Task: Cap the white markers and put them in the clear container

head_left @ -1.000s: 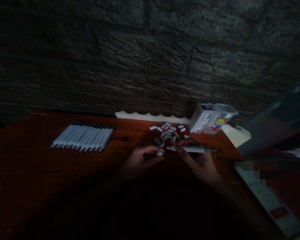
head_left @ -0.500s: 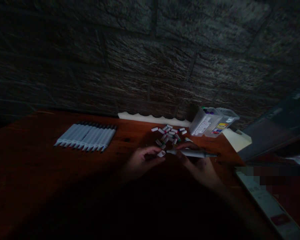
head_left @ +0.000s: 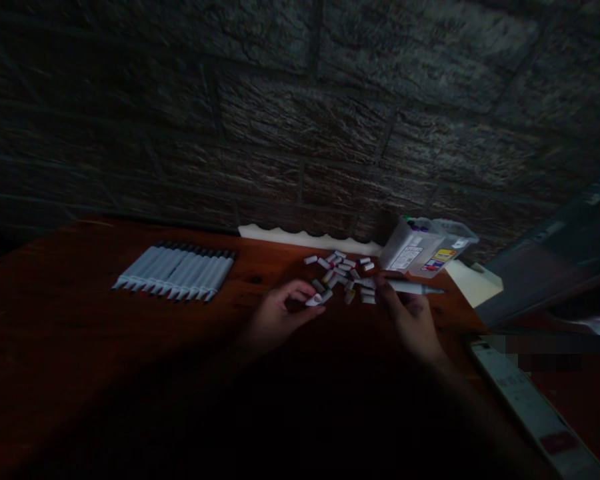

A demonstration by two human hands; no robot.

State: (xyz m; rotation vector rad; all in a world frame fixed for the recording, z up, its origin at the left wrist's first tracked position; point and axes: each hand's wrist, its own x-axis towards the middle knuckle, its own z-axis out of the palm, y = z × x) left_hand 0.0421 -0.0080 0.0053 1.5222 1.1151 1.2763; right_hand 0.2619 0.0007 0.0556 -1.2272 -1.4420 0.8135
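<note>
Between the thumb and fingers of my left hand (head_left: pixel 284 312) is a small white marker cap (head_left: pixel 314 301), its hollow end showing. My right hand (head_left: pixel 411 320) grips a pale grey marker (head_left: pixel 405 287) that lies roughly level, pointing left and right. Just beyond and between both hands spreads a loose pile of white marker caps (head_left: pixel 341 269) with coloured ends. Off to the left, several capless grey markers (head_left: pixel 177 272) lie side by side in a neat row, dark tips at both ends.
Two clear plastic marker cases (head_left: pixel 405 250) stand at the back right, with a few markers inside. A white scalloped strip (head_left: pixel 305 237) runs along the stone wall (head_left: pixel 300 120). Cream-coloured card (head_left: pixel 475 283) lies by the right edge of the wooden table (head_left: pixel 70 320).
My right hand has moved right and away from my left with the marker, so the marker's left end is now apart from the cap. My left hand still holds the cap.
</note>
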